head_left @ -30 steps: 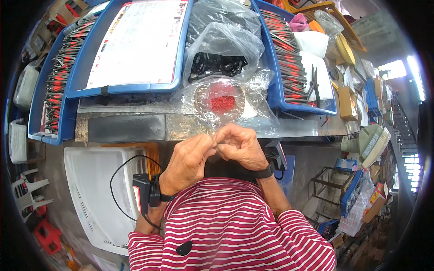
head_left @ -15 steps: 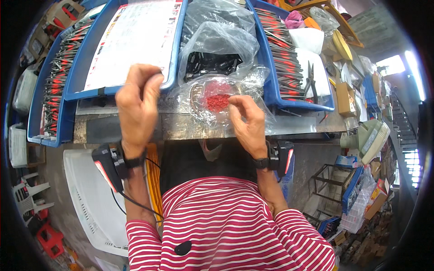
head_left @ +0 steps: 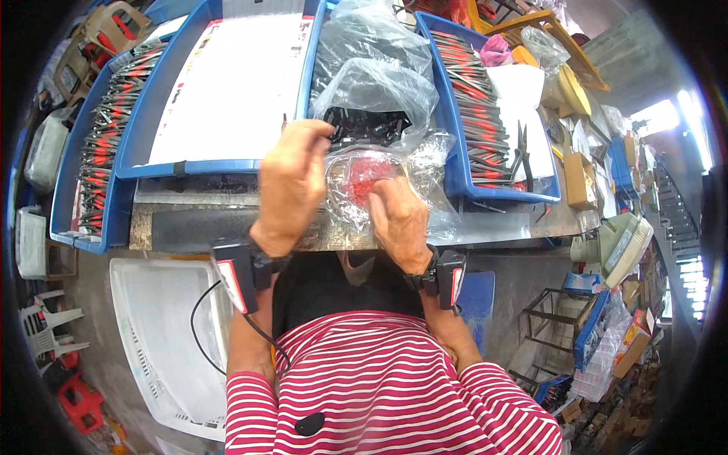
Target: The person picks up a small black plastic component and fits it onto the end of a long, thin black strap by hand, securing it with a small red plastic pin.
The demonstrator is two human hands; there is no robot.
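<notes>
My left hand [head_left: 292, 189] hovers over the near right corner of the blue tray with white paper [head_left: 235, 98], its fingertips pinched beside the black small parts [head_left: 368, 125] in an open clear plastic bag [head_left: 387, 80]. Whatever those fingers hold, if anything, is hidden. A small slim dark and red piece [head_left: 284, 122] is on the paper beside that hand. Bent and closed, the fingers of my right hand [head_left: 402, 227] are at the edge of the small red pieces [head_left: 368, 173], which lie in clear plastic [head_left: 343, 201]. I cannot make out what they hold.
Blue trays of slim grey and red tools stand at the far left [head_left: 114, 144] and right [head_left: 474, 114]. Dark-handled pliers [head_left: 522, 159] lie on white material in the right one. Below the worn table edge [head_left: 189, 231] is a white plastic basket [head_left: 163, 341].
My left hand has moved right, from the paper tray toward the black parts, leaving the small dark and red piece behind. My right hand has shifted slightly left and nearer me, fingers more curled.
</notes>
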